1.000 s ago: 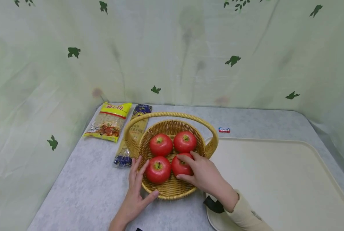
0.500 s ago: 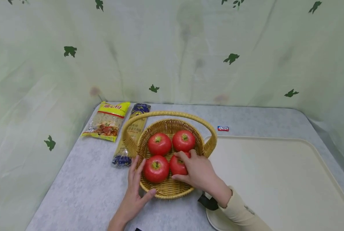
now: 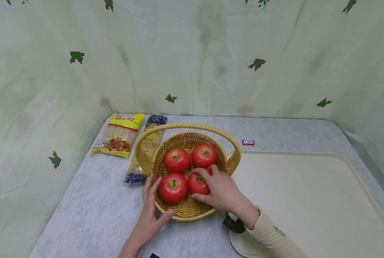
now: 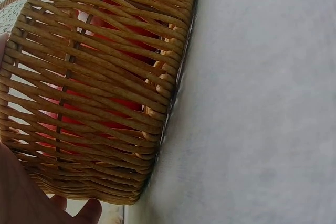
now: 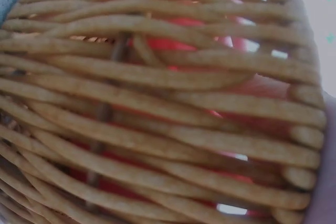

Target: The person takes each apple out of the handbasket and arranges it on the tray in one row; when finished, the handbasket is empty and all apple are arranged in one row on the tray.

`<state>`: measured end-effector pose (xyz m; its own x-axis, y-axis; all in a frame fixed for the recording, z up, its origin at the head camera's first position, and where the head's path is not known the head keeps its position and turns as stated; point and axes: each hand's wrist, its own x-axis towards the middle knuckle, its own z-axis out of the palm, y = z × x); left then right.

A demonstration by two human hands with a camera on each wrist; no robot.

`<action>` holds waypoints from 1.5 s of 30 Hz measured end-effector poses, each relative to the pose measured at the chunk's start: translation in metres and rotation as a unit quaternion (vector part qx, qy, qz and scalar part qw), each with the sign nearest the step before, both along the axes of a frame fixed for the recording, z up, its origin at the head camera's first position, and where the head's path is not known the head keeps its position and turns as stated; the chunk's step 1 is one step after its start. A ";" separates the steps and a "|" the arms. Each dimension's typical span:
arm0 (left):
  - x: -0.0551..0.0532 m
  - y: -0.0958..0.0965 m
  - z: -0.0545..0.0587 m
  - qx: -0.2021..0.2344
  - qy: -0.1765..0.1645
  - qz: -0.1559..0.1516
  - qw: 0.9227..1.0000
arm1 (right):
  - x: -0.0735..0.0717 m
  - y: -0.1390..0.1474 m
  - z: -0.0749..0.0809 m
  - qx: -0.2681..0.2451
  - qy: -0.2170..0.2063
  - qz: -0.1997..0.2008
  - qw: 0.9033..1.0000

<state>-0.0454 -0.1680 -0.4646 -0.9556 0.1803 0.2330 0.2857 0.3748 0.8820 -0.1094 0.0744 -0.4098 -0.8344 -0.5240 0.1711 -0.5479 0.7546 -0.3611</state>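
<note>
A round wicker basket [image 3: 190, 218] with a tall arched handle holds several red apples. My right hand [image 3: 222, 190] reaches over its near right side and grips the front right apple [image 3: 197, 184], thumb and fingers around it. Next to it are the front left apple [image 3: 173, 188], the back left apple [image 3: 177, 160] and the back right apple [image 3: 204, 156]. My left hand [image 3: 150, 215] rests against the basket's left front, fingers spread along the outside and thumb at the near rim. The left wrist view shows the woven wall [image 4: 94, 77] close up, with red behind its gaps.
A large cream tray [image 3: 301, 200] lies to the right, its left edge beside the basket. Behind and left are a yellow-topped pasta bag [image 3: 117, 136] and a long spaghetti packet [image 3: 135, 172]. A small red and blue wrapped item [image 3: 248, 142] lies above the tray.
The whole scene shifts slightly left and up in the head view. My right hand's fingers have closed in around the front right apple. The left hand stays at the basket.
</note>
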 end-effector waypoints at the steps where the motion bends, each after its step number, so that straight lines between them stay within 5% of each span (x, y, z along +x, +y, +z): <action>1: 0.000 0.000 0.000 0.000 -0.001 0.000 1.000 | 0.001 0.000 0.000 -0.003 0.003 -0.001 1.000; 22: 0.001 -0.002 0.002 -0.011 0.009 0.001 1.000 | 0.018 0.012 0.004 -0.139 0.046 -0.033 0.989; 45: 0.001 0.000 0.002 -0.002 0.005 0.001 1.000 | 0.033 0.046 0.012 -0.291 0.102 -0.022 0.951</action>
<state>-0.0446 -0.1680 -0.4630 -0.9533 0.1798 0.2425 0.2946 0.3785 0.8774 -0.0764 0.1203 -0.3980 -0.7718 -0.2559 0.5820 -0.6236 0.4829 -0.6147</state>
